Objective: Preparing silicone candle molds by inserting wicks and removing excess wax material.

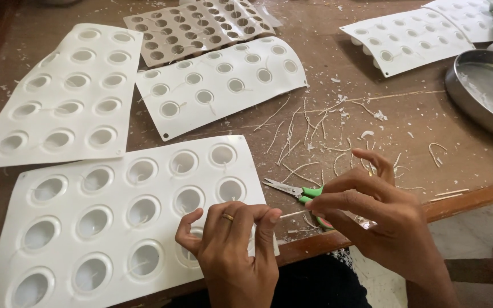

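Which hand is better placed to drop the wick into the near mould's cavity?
Left, probably. The left hand pinches the thin wick right over the near white mould. The right hand holds its other end beside the green-handled scissors, off the mould.

Left hand (235,256): enters from 6 o'clock, back toward the camera, fingers curled down and inward; thumb (186,229) hooked out toward 9 o'clock, index fingertip bent toward 3 o'clock; a ring (227,217) on one finger. Right hand (380,214): enters from 5 o'clock, wrist low, fingers extended toward 9 o'clock and loosely bunched, the uppermost finger arched above the rest. The two hands' fingertips lie close together, apart.
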